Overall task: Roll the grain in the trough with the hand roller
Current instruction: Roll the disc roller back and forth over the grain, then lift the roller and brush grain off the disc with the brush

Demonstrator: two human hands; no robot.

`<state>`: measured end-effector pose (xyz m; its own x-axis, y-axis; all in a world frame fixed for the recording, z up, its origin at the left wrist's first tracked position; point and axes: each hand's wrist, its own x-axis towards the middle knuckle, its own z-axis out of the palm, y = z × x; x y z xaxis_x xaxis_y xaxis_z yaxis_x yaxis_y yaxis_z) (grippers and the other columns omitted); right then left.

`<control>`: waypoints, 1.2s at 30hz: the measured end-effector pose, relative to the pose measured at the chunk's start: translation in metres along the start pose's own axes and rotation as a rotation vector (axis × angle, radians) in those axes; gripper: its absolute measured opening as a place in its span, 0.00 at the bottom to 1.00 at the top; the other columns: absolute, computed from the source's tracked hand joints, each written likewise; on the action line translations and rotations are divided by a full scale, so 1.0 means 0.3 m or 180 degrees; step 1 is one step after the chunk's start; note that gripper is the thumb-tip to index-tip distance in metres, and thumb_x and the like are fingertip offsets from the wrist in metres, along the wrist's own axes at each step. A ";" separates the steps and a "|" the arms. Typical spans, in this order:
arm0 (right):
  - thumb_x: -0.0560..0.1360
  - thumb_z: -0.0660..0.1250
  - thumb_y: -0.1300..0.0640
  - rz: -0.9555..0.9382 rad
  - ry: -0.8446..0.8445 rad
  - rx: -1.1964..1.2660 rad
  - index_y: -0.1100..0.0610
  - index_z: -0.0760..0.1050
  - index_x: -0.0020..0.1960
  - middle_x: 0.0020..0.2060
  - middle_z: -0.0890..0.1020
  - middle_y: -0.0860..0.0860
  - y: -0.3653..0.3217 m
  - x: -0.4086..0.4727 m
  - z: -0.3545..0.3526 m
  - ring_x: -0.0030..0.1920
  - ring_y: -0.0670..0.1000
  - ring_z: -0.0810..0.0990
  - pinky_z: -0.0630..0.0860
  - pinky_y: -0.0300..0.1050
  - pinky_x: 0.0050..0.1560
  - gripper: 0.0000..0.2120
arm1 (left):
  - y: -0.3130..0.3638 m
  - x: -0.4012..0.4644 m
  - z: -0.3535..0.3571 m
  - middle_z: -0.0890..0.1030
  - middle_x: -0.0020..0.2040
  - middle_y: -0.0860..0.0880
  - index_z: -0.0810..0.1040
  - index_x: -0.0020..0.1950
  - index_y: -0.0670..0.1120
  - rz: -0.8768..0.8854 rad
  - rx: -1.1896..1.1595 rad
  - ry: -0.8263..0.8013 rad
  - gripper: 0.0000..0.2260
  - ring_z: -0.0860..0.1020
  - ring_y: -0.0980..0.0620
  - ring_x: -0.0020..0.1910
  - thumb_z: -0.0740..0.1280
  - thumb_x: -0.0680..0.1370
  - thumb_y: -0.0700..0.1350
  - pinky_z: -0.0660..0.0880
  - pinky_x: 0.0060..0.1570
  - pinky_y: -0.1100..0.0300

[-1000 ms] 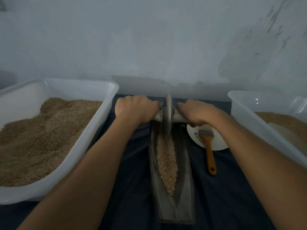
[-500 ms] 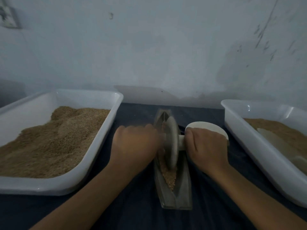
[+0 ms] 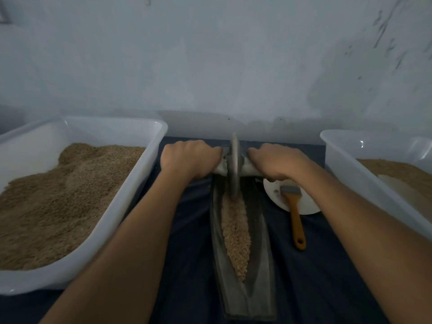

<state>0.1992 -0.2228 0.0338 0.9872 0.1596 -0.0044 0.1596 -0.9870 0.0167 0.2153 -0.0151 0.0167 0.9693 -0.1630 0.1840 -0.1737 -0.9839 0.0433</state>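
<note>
Dark cloth, pale scuffed wall

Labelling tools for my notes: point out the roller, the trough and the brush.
roller (image 3: 234, 169): head view, on the disc's edge between the hands.
trough (image 3: 261, 242): head view, on its bare right inner wall.
brush (image 3: 295, 216): head view, on the orange handle.

Two white tubs of grain flank a brush lying on a plate.

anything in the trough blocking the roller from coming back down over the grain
Nothing visible. The roller sits at the trough's far end, held by the left hand and right hand. Only grain lies along the channel toward the near end. The brush lies outside, to the right.
</note>
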 end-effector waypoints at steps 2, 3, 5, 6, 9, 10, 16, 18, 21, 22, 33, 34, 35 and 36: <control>0.82 0.56 0.60 0.0039 -0.0074 0.0024 0.50 0.62 0.43 0.43 0.76 0.55 -0.015 -0.002 -0.007 0.38 0.53 0.77 0.66 0.48 0.34 0.10 | 0.002 0.003 -0.003 0.73 0.41 0.49 0.75 0.43 0.50 -0.0027 -0.0092 -0.0067 0.22 0.71 0.47 0.38 0.46 0.78 0.60 0.67 0.45 0.49; 0.83 0.54 0.58 0.0046 -0.0025 0.0021 0.50 0.64 0.44 0.43 0.77 0.55 -0.017 -0.013 -0.006 0.39 0.53 0.77 0.66 0.48 0.34 0.09 | 0.007 -0.014 -0.007 0.74 0.40 0.49 0.75 0.43 0.49 -0.0019 -0.0069 -0.0002 0.22 0.70 0.48 0.37 0.46 0.78 0.58 0.67 0.42 0.50; 0.84 0.49 0.51 0.0114 0.0317 -0.0023 0.52 0.69 0.43 0.41 0.77 0.54 -0.028 -0.066 0.011 0.39 0.54 0.76 0.65 0.49 0.36 0.15 | 0.016 -0.068 -0.002 0.73 0.40 0.49 0.75 0.45 0.46 0.0213 0.0297 0.0325 0.23 0.68 0.49 0.34 0.41 0.76 0.51 0.63 0.35 0.54; 0.85 0.48 0.50 0.0109 0.0564 -0.0132 0.51 0.68 0.41 0.39 0.76 0.53 -0.034 -0.108 0.028 0.38 0.54 0.75 0.67 0.50 0.37 0.18 | 0.021 -0.108 0.001 0.71 0.39 0.49 0.74 0.47 0.46 0.0373 0.0531 0.0512 0.24 0.66 0.49 0.34 0.39 0.75 0.49 0.61 0.33 0.56; 0.85 0.48 0.51 -0.0078 0.1221 -0.0345 0.51 0.65 0.38 0.33 0.72 0.48 -0.069 -0.269 0.083 0.33 0.52 0.73 0.74 0.52 0.36 0.18 | 0.017 -0.275 0.016 0.69 0.38 0.51 0.72 0.49 0.48 0.0855 0.0792 0.1048 0.17 0.69 0.48 0.35 0.44 0.80 0.42 0.66 0.35 0.57; 0.85 0.46 0.49 -0.0041 0.1341 -0.0286 0.50 0.67 0.39 0.32 0.72 0.46 -0.081 -0.324 0.097 0.33 0.51 0.73 0.75 0.52 0.35 0.19 | 0.013 -0.328 0.020 0.71 0.38 0.51 0.71 0.47 0.49 0.0893 0.0754 0.1209 0.14 0.70 0.48 0.34 0.47 0.82 0.42 0.68 0.35 0.56; 0.84 0.46 0.46 -0.0258 0.2129 0.0199 0.49 0.69 0.39 0.31 0.70 0.44 -0.112 -0.471 0.134 0.32 0.48 0.70 0.69 0.50 0.35 0.20 | -0.017 -0.487 0.036 0.68 0.36 0.54 0.67 0.43 0.53 0.0721 0.0239 0.1489 0.17 0.65 0.52 0.32 0.44 0.86 0.50 0.58 0.37 0.51; 0.84 0.44 0.45 -0.0145 0.2008 0.0150 0.49 0.71 0.39 0.31 0.73 0.45 -0.107 -0.445 0.134 0.32 0.48 0.72 0.72 0.49 0.36 0.23 | -0.010 -0.461 0.036 0.68 0.33 0.54 0.68 0.40 0.52 0.0673 -0.0163 0.1593 0.17 0.66 0.52 0.30 0.48 0.85 0.50 0.63 0.35 0.52; 0.82 0.40 0.44 0.0047 0.1742 0.0097 0.50 0.71 0.35 0.28 0.74 0.47 -0.084 -0.339 0.132 0.29 0.48 0.72 0.69 0.48 0.33 0.27 | 0.023 -0.362 0.027 0.70 0.36 0.55 0.69 0.43 0.51 0.0465 -0.0454 0.1311 0.23 0.70 0.51 0.33 0.36 0.82 0.45 0.67 0.34 0.56; 0.82 0.42 0.44 0.0117 0.1709 0.0157 0.51 0.70 0.32 0.28 0.73 0.47 -0.071 -0.283 0.125 0.29 0.49 0.71 0.63 0.47 0.31 0.28 | 0.024 -0.304 0.033 0.69 0.37 0.54 0.70 0.44 0.50 0.0458 -0.0260 0.1339 0.26 0.70 0.50 0.34 0.33 0.79 0.43 0.64 0.34 0.57; 0.84 0.50 0.49 0.0267 0.1315 0.0065 0.53 0.69 0.34 0.31 0.73 0.51 -0.045 -0.137 0.076 0.32 0.53 0.70 0.59 0.48 0.33 0.22 | 0.023 -0.147 0.040 0.67 0.37 0.51 0.74 0.46 0.48 0.0402 0.0629 0.1155 0.19 0.67 0.49 0.34 0.43 0.77 0.46 0.60 0.33 0.58; 0.84 0.49 0.48 0.0240 0.1392 0.0096 0.53 0.69 0.34 0.30 0.73 0.50 -0.049 -0.178 0.093 0.31 0.52 0.70 0.60 0.48 0.32 0.23 | 0.021 -0.200 0.039 0.66 0.36 0.51 0.72 0.46 0.48 0.0628 0.0738 0.1255 0.15 0.68 0.48 0.34 0.46 0.79 0.43 0.61 0.33 0.58; 0.84 0.48 0.48 0.0129 0.1461 0.0046 0.53 0.69 0.35 0.30 0.73 0.49 -0.052 -0.224 0.115 0.31 0.52 0.72 0.63 0.49 0.32 0.23 | 0.015 -0.249 0.037 0.66 0.35 0.51 0.69 0.44 0.47 0.0845 0.0821 0.1263 0.08 0.68 0.48 0.33 0.53 0.80 0.42 0.62 0.32 0.58; 0.84 0.47 0.49 0.0011 0.1502 -0.0025 0.52 0.69 0.36 0.30 0.73 0.48 -0.057 -0.275 0.130 0.31 0.53 0.73 0.68 0.49 0.32 0.21 | 0.011 -0.292 0.034 0.65 0.33 0.50 0.66 0.41 0.48 0.0980 0.0770 0.1227 0.08 0.67 0.48 0.30 0.61 0.80 0.42 0.62 0.31 0.59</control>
<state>0.1148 -0.2198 -0.0052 0.8802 0.1484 0.4507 0.1545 -0.9877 0.0236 0.1316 -0.0047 -0.0091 0.7382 -0.4519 0.5009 -0.3502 -0.8913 -0.2881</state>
